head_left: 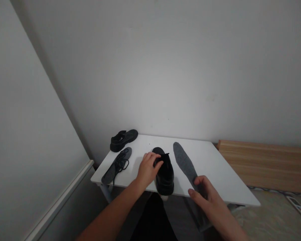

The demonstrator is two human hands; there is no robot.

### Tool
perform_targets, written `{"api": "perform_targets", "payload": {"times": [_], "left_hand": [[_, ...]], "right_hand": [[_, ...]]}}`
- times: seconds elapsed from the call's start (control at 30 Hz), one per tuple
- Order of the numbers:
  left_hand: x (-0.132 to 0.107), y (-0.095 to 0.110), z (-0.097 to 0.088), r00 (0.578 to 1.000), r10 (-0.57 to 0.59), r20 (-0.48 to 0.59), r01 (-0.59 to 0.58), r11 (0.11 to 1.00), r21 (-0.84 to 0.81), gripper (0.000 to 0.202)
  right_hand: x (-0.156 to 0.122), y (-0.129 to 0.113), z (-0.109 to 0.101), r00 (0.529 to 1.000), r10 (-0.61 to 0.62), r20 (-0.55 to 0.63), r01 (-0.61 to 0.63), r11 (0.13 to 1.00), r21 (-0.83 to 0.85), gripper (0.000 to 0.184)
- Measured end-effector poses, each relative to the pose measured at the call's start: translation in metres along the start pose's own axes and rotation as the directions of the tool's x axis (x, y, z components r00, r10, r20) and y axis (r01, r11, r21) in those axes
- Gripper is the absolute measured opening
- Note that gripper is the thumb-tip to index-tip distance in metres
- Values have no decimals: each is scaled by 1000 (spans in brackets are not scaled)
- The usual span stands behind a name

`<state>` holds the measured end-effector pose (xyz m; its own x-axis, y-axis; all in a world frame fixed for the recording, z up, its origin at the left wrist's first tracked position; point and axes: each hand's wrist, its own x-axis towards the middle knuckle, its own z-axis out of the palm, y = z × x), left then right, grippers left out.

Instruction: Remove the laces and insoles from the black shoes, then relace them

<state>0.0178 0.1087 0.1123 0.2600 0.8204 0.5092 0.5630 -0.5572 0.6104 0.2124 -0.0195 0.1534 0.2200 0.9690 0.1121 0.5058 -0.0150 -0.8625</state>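
- black shoe (165, 174) stands in the lower middle of the frame on the white table (215, 167), its rounded shiny end at the table's near edge and its opening toward the wall.
- the left hand (147, 169) comes in from the lower left and rests on the shoe's opening; its fingers are curled together and clamped on the upper edge there, by the raised tongue.
- the right hand (207, 197) sits in the lower right of the frame, its thumb and fingers pinched on a grey insole (184, 160).
- that insole runs slantwise from the hand up toward the middle of the frame, just right of the shoe and apart from it; whether its far end touches the table cannot be told.
- left of the shoe a second insole (109, 174) lies flat near the table's left edge, with black laces (120, 163) in a loose tangle on top of it.
- above that, at the table's far left corner by the wall, a second black shoe (123, 140) stands on its own.
- a wooden board (263, 160) lies to the right of the table, and a pale remote (299, 207) rests at the lower right edge of the frame.
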Motion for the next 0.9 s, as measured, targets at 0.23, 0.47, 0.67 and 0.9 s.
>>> {"api": "perform_targets", "payload": {"times": [0.23,0.47,0.67,0.9], "left_hand": [[51,-37,15,929,-156,334,121,985,123,30],[47,-41,19,936,-186,300,168,982,83,34],[54,-57,24,922,-189,337,205,979,-12,30],[56,-65,26,893,-193,406,250,964,-90,33]], "right_hand": [[21,-39,-16,978,-81,193,123,968,-219,23],[43,-71,-16,906,4,424,150,931,-331,25],[63,-87,5,883,199,425,19,889,-457,21],[80,-73,29,911,185,368,-24,916,-401,25]]}}
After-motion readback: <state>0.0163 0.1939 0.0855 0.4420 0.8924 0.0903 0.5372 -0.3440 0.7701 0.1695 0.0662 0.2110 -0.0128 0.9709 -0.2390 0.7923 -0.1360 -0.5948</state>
